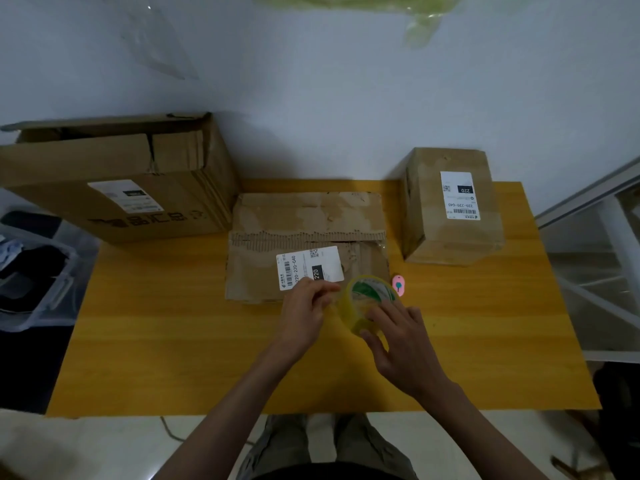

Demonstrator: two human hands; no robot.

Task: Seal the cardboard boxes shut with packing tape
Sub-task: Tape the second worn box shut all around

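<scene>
the white shipping label (309,267) on the flat middle box (304,216) reads "220-220-c40" and "220". at two o'clock, the label (460,195) on the upright box (450,237) reads the same, upside down. print on the ten o'clock carton (114,174) is illegible.

A yellow wooden table (138,341) stands against a pale wall (346,98) on light floor (86,445)

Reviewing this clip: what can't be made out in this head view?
- Free end of the tape roll: hidden by the left hand and right hand.
- Label small print on the flat box: too small, partly covered by the left hand.
- Inside of the big box: hidden by its flaps.
- Pink object: too small to identify.
</scene>
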